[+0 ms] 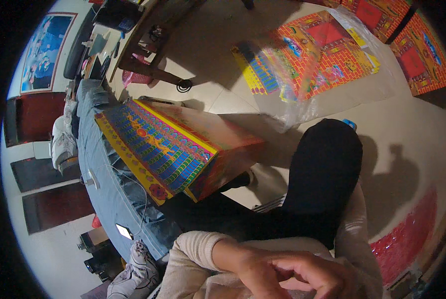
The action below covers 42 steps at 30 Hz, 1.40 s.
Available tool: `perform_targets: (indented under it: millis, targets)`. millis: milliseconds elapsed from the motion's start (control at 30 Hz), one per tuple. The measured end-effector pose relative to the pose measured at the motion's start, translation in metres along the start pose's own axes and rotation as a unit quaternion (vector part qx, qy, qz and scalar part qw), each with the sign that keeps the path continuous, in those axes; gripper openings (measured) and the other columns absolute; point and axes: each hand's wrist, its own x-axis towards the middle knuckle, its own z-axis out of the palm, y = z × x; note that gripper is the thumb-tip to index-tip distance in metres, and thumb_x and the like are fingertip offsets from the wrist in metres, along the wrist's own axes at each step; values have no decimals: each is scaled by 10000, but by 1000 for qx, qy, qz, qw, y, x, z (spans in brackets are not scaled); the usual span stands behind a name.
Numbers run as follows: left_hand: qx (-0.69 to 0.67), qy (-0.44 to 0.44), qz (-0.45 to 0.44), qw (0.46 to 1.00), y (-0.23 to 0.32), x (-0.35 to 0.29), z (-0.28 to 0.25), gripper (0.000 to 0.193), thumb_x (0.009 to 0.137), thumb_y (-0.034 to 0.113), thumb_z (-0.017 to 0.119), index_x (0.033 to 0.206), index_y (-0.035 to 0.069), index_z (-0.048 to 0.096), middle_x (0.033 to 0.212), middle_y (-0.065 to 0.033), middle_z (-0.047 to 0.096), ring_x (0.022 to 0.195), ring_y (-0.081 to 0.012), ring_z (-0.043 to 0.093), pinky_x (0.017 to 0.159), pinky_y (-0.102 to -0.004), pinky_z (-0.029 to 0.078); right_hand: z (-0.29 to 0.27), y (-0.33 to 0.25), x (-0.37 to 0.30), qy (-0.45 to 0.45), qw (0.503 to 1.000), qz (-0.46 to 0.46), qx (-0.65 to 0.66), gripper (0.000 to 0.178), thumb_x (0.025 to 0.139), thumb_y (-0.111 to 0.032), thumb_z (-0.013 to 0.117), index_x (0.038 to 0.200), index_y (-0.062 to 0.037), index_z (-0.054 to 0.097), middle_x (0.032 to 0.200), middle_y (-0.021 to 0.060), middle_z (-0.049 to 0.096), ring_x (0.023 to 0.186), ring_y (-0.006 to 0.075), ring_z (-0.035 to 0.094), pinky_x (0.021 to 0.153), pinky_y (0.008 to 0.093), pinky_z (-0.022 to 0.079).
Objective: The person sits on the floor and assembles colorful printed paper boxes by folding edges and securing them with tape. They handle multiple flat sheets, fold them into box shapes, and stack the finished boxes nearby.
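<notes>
My left hand [282,271] is close to my body at the bottom of the view, its fingers curled inward. What they close on, if anything, is hidden. A beige sleeve [360,219] shows on my right side, but I cannot make out my right hand. In front of me, by my left leg, stands a folded cardboard house [233,159] with brick-patterned orange walls. Its roof panel [155,149] is printed in blue, yellow and green and slopes to the left. Neither hand touches the house.
Flat printed cardboard sheets [327,60] lie on clear plastic [285,117] on the tiled floor. Brick-patterned boxes [422,57] stand at the far right. A blue-covered bed [95,164] on the left holds a phone [124,231] with a cable. Red plastic wrap [405,244] lies lower right.
</notes>
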Motion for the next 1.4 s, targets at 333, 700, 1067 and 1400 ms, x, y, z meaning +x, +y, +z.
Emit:
perform_targets:
  millis: [333, 700, 1067, 1400]
  targets:
    - [-36, -27, 11, 999, 3, 15, -2, 185, 938, 215, 583, 851, 53, 600, 778, -103, 568, 742, -281, 584, 759, -444, 442, 3, -8, -19, -29, 1000, 5, -7, 400, 998, -241, 606, 1322, -17, 533, 916, 43, 613, 761, 101, 543, 657, 247, 452]
    - [32, -44, 17, 998, 4, 14, -14, 229, 942, 271, 611, 969, 44, 627, 861, -113, 606, 809, -311, 603, 819, -472, 443, -12, -75, -46, -47, 998, -28, 31, 468, 1008, -205, 600, 1416, -21, 460, 925, 24, 579, 760, 74, 512, 659, 209, 443]
    - [672, 51, 9, 739, 99, -67, -11, 142, 925, 251, 636, 934, 115, 678, 1018, -82, 677, 950, -285, 632, 821, -419, 466, -32, -406, -170, -106, 937, -217, 251, 552, 999, -151, 593, 1496, -33, 384, 877, -18, 503, 681, 19, 402, 564, 145, 353]
    - [921, 176, 211, 277, 112, -163, -18, 267, 735, 237, 779, 905, 118, 611, 1013, -81, 657, 942, -274, 636, 798, -392, 471, 109, -453, -298, -416, 877, -78, 227, 514, 960, -156, 698, 1402, -45, 461, 888, 0, 668, 654, -14, 468, 551, 144, 319]
